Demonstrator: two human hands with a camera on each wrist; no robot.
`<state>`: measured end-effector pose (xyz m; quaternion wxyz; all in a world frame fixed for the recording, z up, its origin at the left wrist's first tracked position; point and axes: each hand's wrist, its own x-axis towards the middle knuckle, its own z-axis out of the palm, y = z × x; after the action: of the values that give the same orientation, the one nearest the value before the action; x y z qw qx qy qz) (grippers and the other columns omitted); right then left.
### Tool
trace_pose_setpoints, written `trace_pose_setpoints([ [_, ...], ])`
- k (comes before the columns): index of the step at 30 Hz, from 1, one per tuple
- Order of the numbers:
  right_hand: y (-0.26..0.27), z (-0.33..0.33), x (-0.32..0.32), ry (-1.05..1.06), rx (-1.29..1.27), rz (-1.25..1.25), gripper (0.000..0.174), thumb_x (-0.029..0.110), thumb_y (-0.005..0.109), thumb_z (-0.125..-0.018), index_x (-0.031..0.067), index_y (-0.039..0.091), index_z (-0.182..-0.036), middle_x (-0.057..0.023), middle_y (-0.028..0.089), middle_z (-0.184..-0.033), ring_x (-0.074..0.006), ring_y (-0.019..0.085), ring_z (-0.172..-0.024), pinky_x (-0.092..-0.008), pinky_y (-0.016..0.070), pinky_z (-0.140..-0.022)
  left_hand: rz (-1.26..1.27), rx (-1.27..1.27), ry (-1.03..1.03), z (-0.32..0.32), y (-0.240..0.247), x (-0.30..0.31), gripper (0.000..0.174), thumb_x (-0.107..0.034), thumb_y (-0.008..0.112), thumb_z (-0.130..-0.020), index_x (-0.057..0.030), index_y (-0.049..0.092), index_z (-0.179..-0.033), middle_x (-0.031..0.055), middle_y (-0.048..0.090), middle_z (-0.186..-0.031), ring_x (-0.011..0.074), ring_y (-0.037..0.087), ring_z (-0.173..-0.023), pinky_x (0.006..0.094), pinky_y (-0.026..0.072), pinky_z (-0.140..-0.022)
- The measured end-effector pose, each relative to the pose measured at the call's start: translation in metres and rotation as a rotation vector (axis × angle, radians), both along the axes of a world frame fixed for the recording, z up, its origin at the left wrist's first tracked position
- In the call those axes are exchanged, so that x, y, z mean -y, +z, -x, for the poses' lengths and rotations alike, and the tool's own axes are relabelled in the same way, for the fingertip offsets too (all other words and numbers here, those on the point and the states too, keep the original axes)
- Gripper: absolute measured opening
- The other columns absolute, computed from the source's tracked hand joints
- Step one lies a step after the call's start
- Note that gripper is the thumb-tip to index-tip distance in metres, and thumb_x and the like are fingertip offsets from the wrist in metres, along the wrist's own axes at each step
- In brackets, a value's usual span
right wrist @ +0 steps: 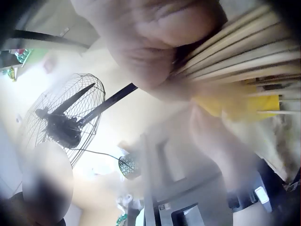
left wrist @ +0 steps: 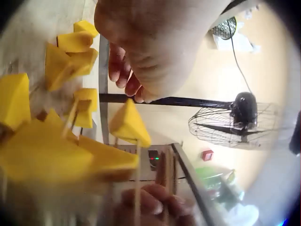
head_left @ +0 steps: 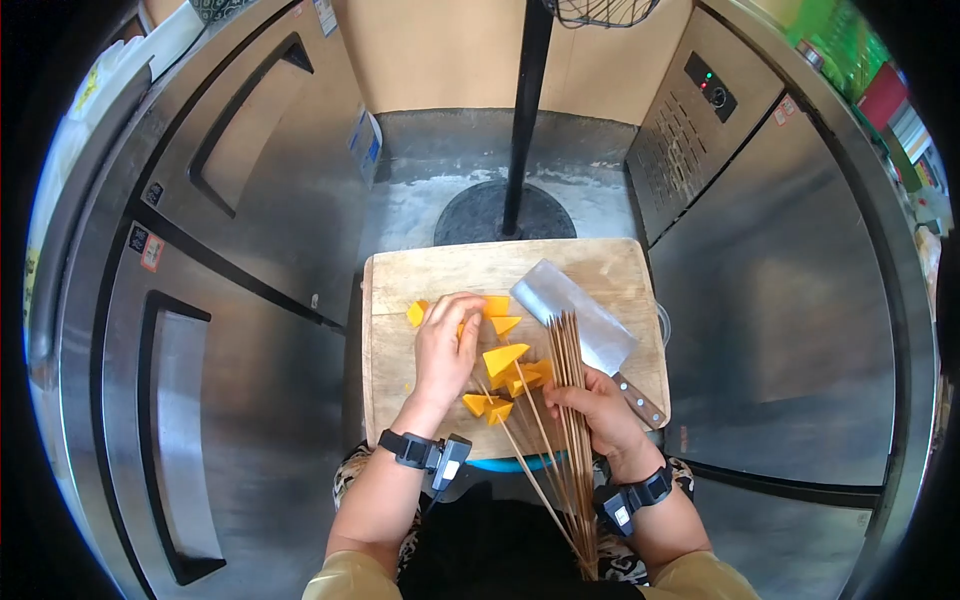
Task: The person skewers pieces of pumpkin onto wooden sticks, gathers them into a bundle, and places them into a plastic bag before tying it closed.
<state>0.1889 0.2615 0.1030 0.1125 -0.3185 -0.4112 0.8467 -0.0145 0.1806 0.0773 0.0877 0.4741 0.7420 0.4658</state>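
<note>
My right hand (head_left: 597,408) grips a bundle of thin wooden skewers (head_left: 570,400), tips upward. Several lighter skewers beside the bundle carry yellow-orange wedges (head_left: 505,359) at their far ends. In the left wrist view, one speared wedge (left wrist: 129,123) stands out on its stick. My left hand (head_left: 446,345) is over the board with bent fingers, fingertips right by an orange chunk (head_left: 496,306). Some orange shows between its thumb and forefinger; I cannot tell whether that piece is held. A wide-bladed cleaver (head_left: 575,310) lies on the wooden cutting board (head_left: 400,360), partly behind the bundle.
Stainless-steel cabinets stand close on the left (head_left: 270,300) and right (head_left: 770,300). Beyond the board rises a black fan pole (head_left: 526,110) on a round base (head_left: 470,215). The cleaver's handle (head_left: 640,400) points toward the board's near right corner. A clear round rim (head_left: 664,325) shows beside the board.
</note>
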Motion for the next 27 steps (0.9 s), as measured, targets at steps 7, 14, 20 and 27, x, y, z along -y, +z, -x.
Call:
trace_pose_setpoints([
  [7, -0.002, -0.007, -0.002, 0.018, 0.040, -0.027, 0.012, 0.008, 0.062, -0.081, 0.0044, 0.060, -0.092, 0.0018, 0.058, -0.079, -0.0061, 0.051, -0.068, -0.0199, 0.0415, -0.062, 0.227, -0.407, -0.006, -0.006, -0.011, -0.007, 0.045, -0.003, 0.060, -0.076, -0.0085, 0.054, -0.121, 0.0081, 0.052, -0.125, 0.0314, 0.038, -0.123, 0.0436, 0.0275, -0.106],
  [14, 0.001, 0.003, 0.004, 0.040, -0.038, -0.031, 0.024, 0.003, 0.062, -0.081, 0.0033, 0.058, -0.105, 0.0021, 0.060, -0.085, -0.0048, 0.054, -0.076, -0.0193, 0.0445, -0.069, 0.234, -0.381, -0.020, -0.005, -0.019, -0.006, 0.049, -0.007, 0.068, -0.069, -0.0104, 0.057, -0.117, 0.0113, 0.055, -0.103, 0.0308, 0.045, -0.109, 0.0447, 0.0296, -0.103],
  [20, 0.007, 0.002, 0.003, 0.058, -0.040, -0.024, 0.027, 0.003, 0.063, -0.082, 0.0044, 0.058, -0.108, 0.0012, 0.062, -0.090, -0.0048, 0.057, -0.079, -0.0198, 0.0474, -0.071, 0.204, -0.437, 0.014, -0.009, -0.022, -0.007, 0.039, -0.006, 0.069, -0.065, -0.0086, 0.057, -0.102, 0.0123, 0.057, -0.101, 0.0319, 0.047, -0.108, 0.0440, 0.0335, -0.098],
  [27, 0.006, -0.002, -0.001, 0.083, -0.017, 0.022, 0.017, 0.005, 0.066, -0.081, 0.0057, 0.060, -0.098, 0.0014, 0.062, -0.084, -0.0055, 0.057, -0.072, -0.0189, 0.0464, -0.065, 0.224, -0.213, 0.072, -0.004, -0.004, -0.002, 0.042, -0.001, 0.070, -0.068, -0.0076, 0.054, -0.107, 0.0114, 0.060, -0.097, 0.0275, 0.055, -0.102, 0.0372, 0.0415, -0.088],
])
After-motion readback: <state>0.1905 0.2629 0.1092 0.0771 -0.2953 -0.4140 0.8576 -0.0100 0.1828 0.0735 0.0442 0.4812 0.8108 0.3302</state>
